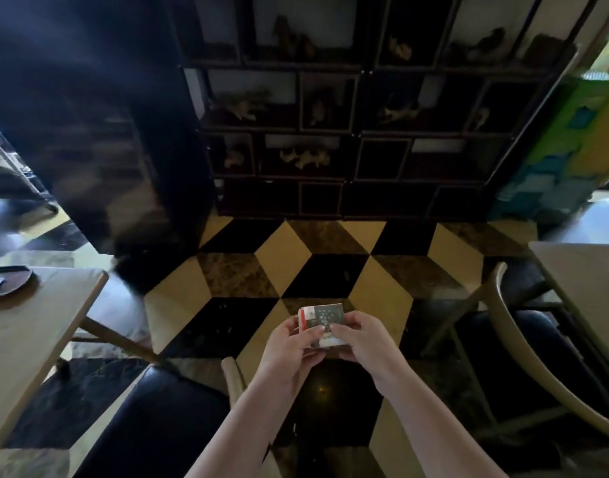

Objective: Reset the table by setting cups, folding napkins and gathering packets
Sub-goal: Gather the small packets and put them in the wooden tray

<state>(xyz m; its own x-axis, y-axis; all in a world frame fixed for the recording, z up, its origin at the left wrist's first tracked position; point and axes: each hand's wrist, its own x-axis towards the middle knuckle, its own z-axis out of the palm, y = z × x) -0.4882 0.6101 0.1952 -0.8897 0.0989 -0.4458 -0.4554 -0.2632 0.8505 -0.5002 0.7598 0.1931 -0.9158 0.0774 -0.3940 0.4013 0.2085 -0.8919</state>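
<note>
Packets (322,322), print blurred, gripped between left hand (291,346) and right hand (360,339).

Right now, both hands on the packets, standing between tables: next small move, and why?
Probably turn left and carry the stack of packets to the left table. Both the left hand and right hand hold it over the floor, and a dark plate with a packet sits on that table.

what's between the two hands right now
A small stack of packets: the left hand and right hand both grip it above the chequered floor, in the head view.
</note>
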